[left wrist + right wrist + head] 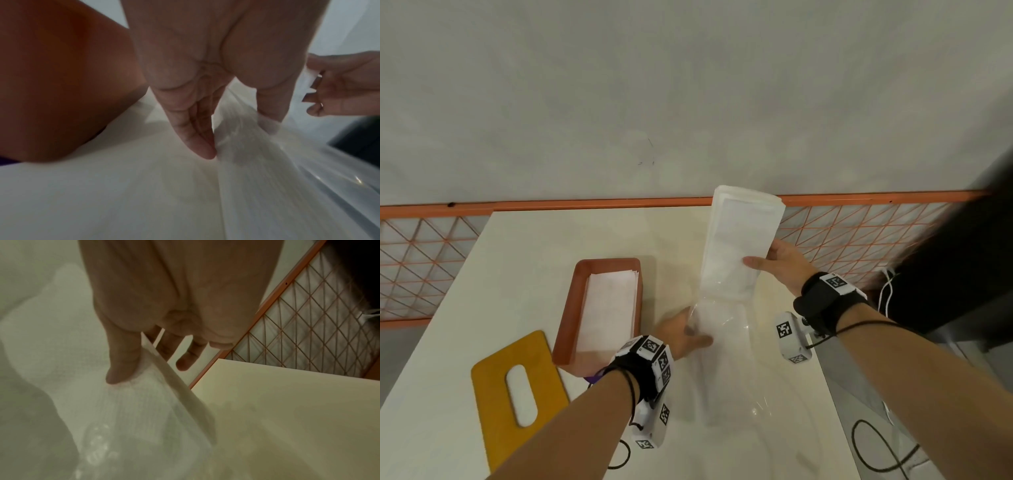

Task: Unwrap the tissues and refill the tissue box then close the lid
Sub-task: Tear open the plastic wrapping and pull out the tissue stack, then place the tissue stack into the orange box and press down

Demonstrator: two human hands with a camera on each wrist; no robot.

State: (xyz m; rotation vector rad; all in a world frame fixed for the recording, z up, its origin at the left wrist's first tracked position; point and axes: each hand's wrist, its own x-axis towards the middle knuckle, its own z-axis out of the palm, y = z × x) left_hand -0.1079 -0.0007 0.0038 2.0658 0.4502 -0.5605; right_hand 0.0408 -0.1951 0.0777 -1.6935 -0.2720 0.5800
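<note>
My right hand [767, 260] grips a white stack of tissues [739, 240] by its right edge and holds it tilted up above the table; thumb on top, fingers underneath [183, 360]. A clear plastic wrapper [726, 359] trails from the stack's lower end toward me. My left hand [691, 334] pinches that wrapper near its mouth [236, 138]. Left of it stands the open orange tissue box [566, 322] with a few white tissues [609, 308] inside. The yellow lid [496, 387] with an oval slot lies flat at the front left.
The cream table [517, 260] ends at an orange rail and mesh fence [859, 236] at the back and right. Black cables [876, 448] hang off the right front. A dark-clothed person [969, 260] is at the far right.
</note>
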